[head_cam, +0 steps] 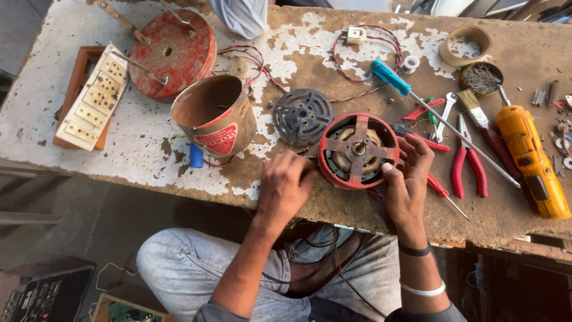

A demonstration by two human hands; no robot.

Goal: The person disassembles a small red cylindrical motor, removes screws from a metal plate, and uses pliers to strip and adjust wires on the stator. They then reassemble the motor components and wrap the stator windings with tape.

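A round red motor housing [356, 150] with a rusty cross bracket and copper windings inside stands on the worn workbench [333, 65]. My left hand [285, 186] is curled against its left rim. My right hand [407, 179] grips the right rim, thumb on the edge and fingers behind it. A dark round vented cover [302, 114] lies just behind the housing to the left.
A rusty open can [215, 117] and a red disc-shaped casing [173, 52] stand at left, beside a beige switch board [95, 96]. At right lie a blue-handled screwdriver [390, 77], red pliers [468, 162], a brush [476, 110] and a yellow power screwdriver [532, 161].
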